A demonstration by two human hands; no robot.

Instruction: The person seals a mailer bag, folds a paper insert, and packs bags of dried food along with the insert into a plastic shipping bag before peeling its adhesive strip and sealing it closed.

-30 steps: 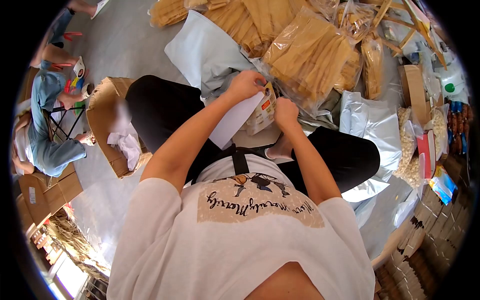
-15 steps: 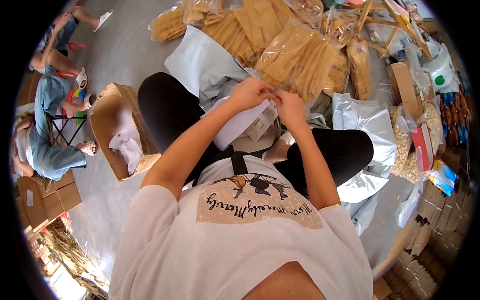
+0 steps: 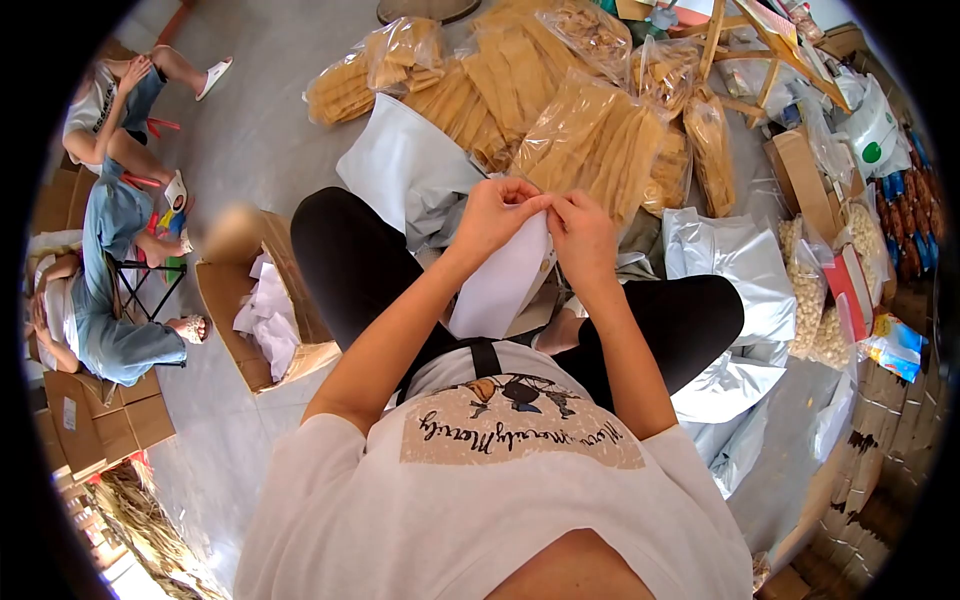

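At the frame's centre, your left hand (image 3: 493, 215) is curled nearly closed, thumb and finger pinching the top of a white sheet (image 3: 495, 287). Your right hand (image 3: 583, 238), closed too, meets it there and seems to pinch the same corner (your fingers hide the exact spot). Beyond, left of centre, lies a grey bag (image 3: 405, 160); farther, clear-bagged tan strips (image 3: 585, 135) fill the upper centre.

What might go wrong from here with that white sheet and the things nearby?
The white sheet might crease or tear, since the left hand and right hand meet at its upper corner. A shift of the right knee could crumple the silver bag close beside it.
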